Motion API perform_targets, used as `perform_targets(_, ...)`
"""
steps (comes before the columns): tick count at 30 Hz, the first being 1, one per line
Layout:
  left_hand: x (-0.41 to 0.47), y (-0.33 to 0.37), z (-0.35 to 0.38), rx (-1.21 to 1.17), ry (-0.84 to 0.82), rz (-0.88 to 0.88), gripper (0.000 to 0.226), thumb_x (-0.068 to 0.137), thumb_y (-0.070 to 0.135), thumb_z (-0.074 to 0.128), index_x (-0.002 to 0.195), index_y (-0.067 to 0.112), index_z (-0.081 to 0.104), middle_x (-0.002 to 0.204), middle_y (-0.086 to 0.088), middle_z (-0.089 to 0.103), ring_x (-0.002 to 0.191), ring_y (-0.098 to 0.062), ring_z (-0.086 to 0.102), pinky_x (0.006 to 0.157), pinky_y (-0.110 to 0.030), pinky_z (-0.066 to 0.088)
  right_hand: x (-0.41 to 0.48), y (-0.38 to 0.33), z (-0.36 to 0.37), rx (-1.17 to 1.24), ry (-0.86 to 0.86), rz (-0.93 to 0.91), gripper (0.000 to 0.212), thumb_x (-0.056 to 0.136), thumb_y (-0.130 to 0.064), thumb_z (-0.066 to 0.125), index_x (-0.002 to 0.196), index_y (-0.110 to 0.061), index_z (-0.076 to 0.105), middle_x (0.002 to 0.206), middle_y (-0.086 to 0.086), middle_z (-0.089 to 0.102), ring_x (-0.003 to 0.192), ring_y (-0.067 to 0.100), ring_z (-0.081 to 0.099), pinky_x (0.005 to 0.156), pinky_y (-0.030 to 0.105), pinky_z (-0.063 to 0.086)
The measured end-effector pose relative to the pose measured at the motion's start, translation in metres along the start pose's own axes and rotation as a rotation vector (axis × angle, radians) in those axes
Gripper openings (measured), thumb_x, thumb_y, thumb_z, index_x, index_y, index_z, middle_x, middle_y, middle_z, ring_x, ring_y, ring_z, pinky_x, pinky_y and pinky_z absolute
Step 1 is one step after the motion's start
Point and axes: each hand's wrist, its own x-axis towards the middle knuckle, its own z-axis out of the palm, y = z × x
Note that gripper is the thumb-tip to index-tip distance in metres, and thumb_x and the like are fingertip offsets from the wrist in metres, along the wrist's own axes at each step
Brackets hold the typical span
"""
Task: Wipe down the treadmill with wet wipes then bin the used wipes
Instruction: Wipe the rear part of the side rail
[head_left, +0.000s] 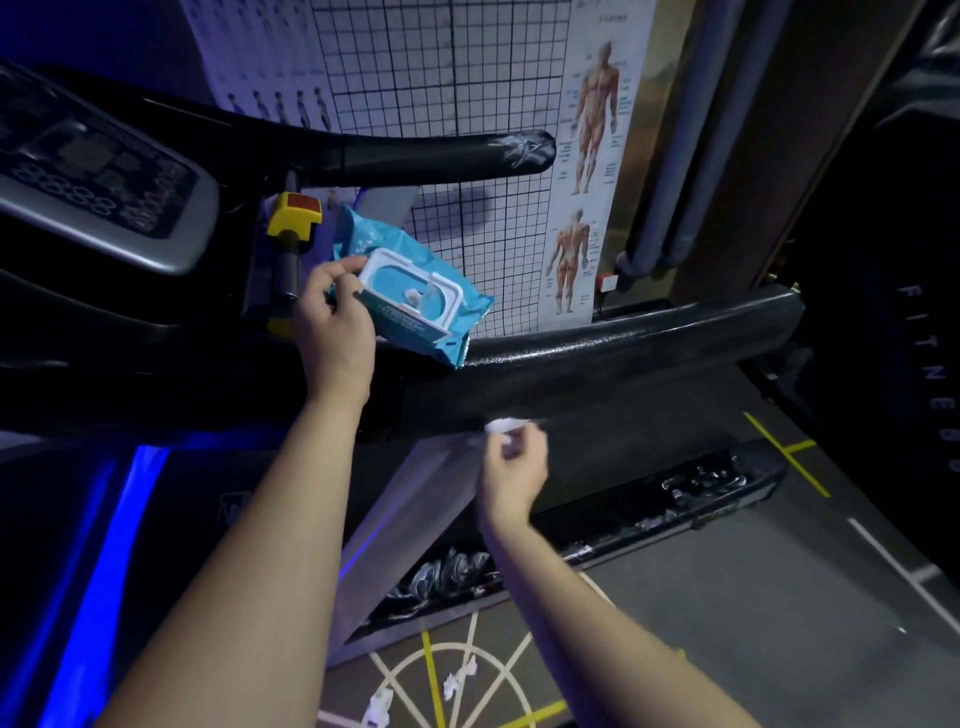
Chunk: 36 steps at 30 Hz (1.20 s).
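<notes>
Left grip (332, 312) grasps blue wipes pack (415, 291), white lid open; right grip (511, 462) pinches white wipe (500, 427).

Dim, blue-lit, wide-angle edge distortion

Left hand (332, 317) holds wipes pack (415, 304); right hand (511, 467) pinches a wipe (500, 427).

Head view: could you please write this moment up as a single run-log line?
left hand: holds wipes pack | right hand: pinches small white piece near handrail | floor: crumpled wipes, not binned
</notes>
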Motion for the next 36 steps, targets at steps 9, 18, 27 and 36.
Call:
perform_targets(9, 0.005, -0.004, -0.001, 0.028, -0.015, 0.037, 0.027, 0.086, 0.029, 0.045, 0.093, 0.034, 0.07, 0.116, -0.004, 0.074, 0.112, -0.02, 0.068, 0.091, -0.041, 0.06, -0.04, 0.004, -0.014, 0.11, -0.283, 0.022, 0.021, 0.083, -0.005, 0.073, 0.084, -0.026, 0.078, 0.088, -0.005, 0.075, 0.084, 0.008, 0.072, 0.084, 0.037, 0.059)
perform_targets(18, 0.005, -0.003, 0.001, 0.051, -0.04, 0.051, 0.029, 0.086, 0.027, 0.043, 0.096, 0.031, 0.07, 0.119, -0.005, 0.073, 0.114, -0.02, 0.067, 0.088, -0.033, 0.06, 0.012, -0.016, -0.027, 0.222, 0.035, 0.056, 0.022, 0.083, 0.005, 0.062, 0.093, -0.011, 0.073, 0.097, 0.004, 0.074, 0.081, -0.009, 0.064, 0.078, 0.01, 0.048)
perform_targets(27, 0.0, 0.002, 0.003, 0.025, -0.025, 0.034, 0.031, 0.087, 0.022, 0.043, 0.097, 0.028, 0.072, 0.12, -0.005, 0.072, 0.114, -0.019, 0.067, 0.084, -0.028, 0.058, 0.039, -0.035, -0.057, 0.286, 0.1, -0.026, 0.017, 0.082, -0.008, 0.067, 0.093, -0.02, 0.073, 0.097, 0.001, 0.073, 0.09, 0.013, 0.068, 0.087, 0.037, 0.054)
perform_targets(36, -0.003, 0.016, 0.019, -0.038, 0.037, -0.014, 0.03, 0.094, 0.009, 0.046, 0.099, 0.023, 0.072, 0.117, -0.01, 0.073, 0.11, -0.025, 0.069, 0.08, -0.036, 0.061, 0.054, -0.036, -0.048, -0.003, -0.027, -0.353, 0.017, 0.087, -0.001, 0.066, 0.094, -0.016, 0.069, 0.091, -0.006, 0.059, 0.084, 0.011, 0.057, 0.081, 0.008, 0.039)
